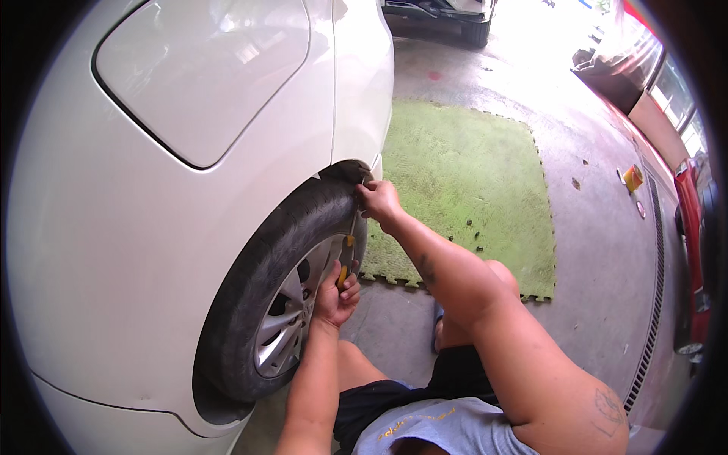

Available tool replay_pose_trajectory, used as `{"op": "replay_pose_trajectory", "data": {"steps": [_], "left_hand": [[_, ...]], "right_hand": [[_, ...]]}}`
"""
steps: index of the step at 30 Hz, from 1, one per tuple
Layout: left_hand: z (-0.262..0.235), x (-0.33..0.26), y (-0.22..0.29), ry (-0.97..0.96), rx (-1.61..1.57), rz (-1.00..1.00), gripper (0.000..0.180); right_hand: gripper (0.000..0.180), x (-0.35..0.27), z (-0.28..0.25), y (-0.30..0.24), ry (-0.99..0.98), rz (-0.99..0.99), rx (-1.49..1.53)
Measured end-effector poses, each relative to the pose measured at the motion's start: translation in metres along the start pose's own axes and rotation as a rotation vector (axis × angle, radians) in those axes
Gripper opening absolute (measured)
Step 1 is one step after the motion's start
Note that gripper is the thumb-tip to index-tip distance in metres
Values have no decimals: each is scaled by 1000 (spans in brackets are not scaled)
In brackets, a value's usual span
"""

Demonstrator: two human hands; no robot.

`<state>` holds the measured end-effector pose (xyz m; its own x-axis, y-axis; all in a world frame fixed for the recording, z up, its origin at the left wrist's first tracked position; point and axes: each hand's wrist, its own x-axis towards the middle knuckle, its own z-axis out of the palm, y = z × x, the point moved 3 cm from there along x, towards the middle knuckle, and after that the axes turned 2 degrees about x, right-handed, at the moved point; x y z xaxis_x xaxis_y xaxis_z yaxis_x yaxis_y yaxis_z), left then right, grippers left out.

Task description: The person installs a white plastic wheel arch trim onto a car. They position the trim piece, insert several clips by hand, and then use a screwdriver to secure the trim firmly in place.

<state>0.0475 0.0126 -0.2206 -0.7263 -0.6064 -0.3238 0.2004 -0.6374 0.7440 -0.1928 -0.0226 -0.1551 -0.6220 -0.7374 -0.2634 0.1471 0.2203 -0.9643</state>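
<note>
My left hand [336, 298] is wrapped round the yellow and dark handle of a screwdriver [343, 275], in front of the wheel's silver rim [279, 327]. Its thin shaft points up along the black tyre [250, 280] toward the wheel arch. Up there my right hand [381, 203] has its fingers pinched at the rear edge of the wheel arch [350, 168], where the white bumper [377, 161] ends. What lies between those fingertips is too small to make out. The screwdriver's tip is hidden near them.
A green foam mat [470, 182] lies behind the car, with several small dark pieces [478, 236] on it. Farther right are an orange-yellow container [632, 179], a floor drain grate [654, 303] and a red vehicle [691, 250]. Another car [447, 14] stands at the back.
</note>
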Motion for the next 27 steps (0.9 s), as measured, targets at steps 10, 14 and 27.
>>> {"op": "replay_pose_trajectory", "data": {"steps": [10, 14, 27], "left_hand": [[33, -16, -4, 515, 966, 645, 38], [28, -21, 2, 138, -164, -104, 40], [49, -8, -9, 533, 1216, 742, 35]], "right_hand": [[28, 4, 1, 2, 26, 47, 114], [28, 2, 2, 2, 71, 33, 81], [31, 21, -1, 14, 113, -156, -304]]}}
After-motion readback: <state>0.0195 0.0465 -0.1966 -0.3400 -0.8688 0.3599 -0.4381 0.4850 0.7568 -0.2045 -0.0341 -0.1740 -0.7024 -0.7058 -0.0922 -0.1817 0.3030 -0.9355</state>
